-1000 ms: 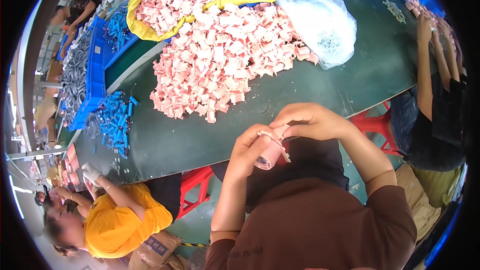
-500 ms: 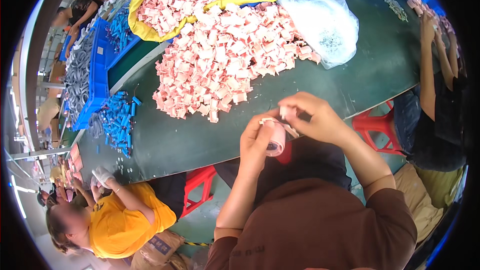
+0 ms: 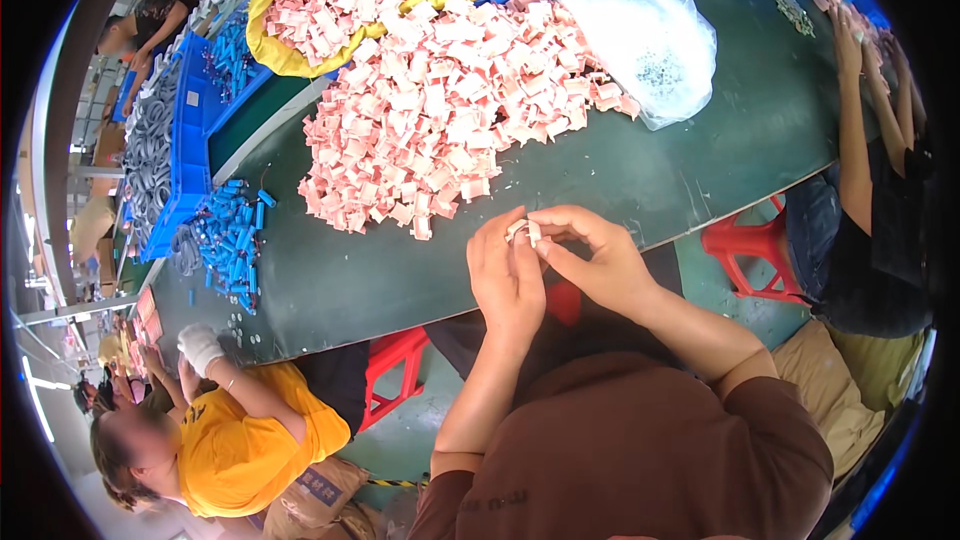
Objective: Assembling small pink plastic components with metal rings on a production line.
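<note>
My left hand (image 3: 505, 275) and my right hand (image 3: 600, 260) meet over the near edge of the dark green table (image 3: 370, 275). Between their fingertips sits a small pink plastic part (image 3: 522, 231), with both hands closed on it. Fingers cover most of it, so its full shape does not show. Beyond my hands lies a large heap of pink plastic parts (image 3: 415, 130) on the tabletop. More of the same kind fill a yellow-edged sack (image 3: 290, 58) behind the heap.
A clear plastic bag (image 3: 655, 50) of small bits lies right of the heap. On the left are blue cylinders (image 3: 232, 240) and a blue bin (image 3: 190, 140) with grey rings. A person in yellow (image 3: 260, 430) sits left, another person (image 3: 850, 230) right, near a red stool (image 3: 750, 255).
The hands have drawn together and the left has turned. The round pink casing seen in the left hand before no longer shows. The right fingers have moved left to the part.
</note>
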`<action>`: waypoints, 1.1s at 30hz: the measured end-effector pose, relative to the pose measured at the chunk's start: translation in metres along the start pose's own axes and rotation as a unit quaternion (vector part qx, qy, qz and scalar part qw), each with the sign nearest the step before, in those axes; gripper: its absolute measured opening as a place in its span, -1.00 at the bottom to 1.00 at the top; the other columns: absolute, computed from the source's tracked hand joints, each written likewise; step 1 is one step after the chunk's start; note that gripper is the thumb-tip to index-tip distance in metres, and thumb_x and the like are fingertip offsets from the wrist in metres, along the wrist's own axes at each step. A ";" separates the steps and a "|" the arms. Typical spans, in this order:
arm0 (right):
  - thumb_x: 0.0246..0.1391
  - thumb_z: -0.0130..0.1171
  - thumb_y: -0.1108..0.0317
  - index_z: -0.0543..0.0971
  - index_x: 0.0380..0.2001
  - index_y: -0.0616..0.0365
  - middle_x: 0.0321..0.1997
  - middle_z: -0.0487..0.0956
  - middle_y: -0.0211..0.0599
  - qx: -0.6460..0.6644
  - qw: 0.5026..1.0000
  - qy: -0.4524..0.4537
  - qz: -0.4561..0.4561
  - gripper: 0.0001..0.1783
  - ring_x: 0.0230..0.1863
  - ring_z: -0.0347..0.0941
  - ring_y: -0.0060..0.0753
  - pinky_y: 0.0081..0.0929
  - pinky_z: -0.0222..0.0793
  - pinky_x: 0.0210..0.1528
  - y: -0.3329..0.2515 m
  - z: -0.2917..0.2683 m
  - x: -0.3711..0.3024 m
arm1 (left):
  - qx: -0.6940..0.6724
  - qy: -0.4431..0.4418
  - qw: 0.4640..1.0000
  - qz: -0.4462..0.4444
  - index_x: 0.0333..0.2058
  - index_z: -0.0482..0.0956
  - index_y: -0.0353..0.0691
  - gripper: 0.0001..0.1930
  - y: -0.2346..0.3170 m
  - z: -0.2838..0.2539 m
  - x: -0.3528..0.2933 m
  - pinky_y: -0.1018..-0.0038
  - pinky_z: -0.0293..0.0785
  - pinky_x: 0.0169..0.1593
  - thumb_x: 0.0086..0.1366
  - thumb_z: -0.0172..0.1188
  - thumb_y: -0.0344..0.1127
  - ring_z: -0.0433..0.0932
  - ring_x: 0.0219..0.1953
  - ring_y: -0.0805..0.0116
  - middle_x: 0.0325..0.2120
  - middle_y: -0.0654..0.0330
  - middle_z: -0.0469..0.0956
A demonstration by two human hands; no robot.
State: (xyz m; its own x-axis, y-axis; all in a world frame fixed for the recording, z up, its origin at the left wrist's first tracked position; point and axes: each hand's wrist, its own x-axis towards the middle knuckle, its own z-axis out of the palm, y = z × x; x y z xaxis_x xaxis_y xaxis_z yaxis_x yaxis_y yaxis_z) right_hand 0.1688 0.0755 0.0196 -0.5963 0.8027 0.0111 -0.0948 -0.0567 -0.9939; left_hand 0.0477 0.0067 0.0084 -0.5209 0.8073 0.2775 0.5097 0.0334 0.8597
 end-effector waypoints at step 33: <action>0.12 0.21 0.48 0.62 -0.28 0.23 -0.30 0.62 -0.11 -0.403 0.874 0.217 -0.163 -0.90 -0.30 0.57 -0.10 -0.30 0.48 -0.22 -0.019 -0.170 0.097 | 0.052 -0.035 0.984 0.164 -0.12 0.55 -0.27 -0.69 -0.021 -0.003 0.000 0.20 0.39 0.00 0.13 0.23 -0.41 0.49 -0.14 -0.03 -0.15 0.03 0.58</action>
State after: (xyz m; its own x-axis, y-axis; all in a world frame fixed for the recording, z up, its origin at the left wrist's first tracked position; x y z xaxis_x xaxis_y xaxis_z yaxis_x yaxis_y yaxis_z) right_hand 0.2483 0.2551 0.0205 -0.2674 0.8578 0.4389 0.4935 0.5131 -0.7023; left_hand 0.0346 0.0041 -0.0084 -0.2693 0.8230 0.5001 0.7124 -0.1792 0.6785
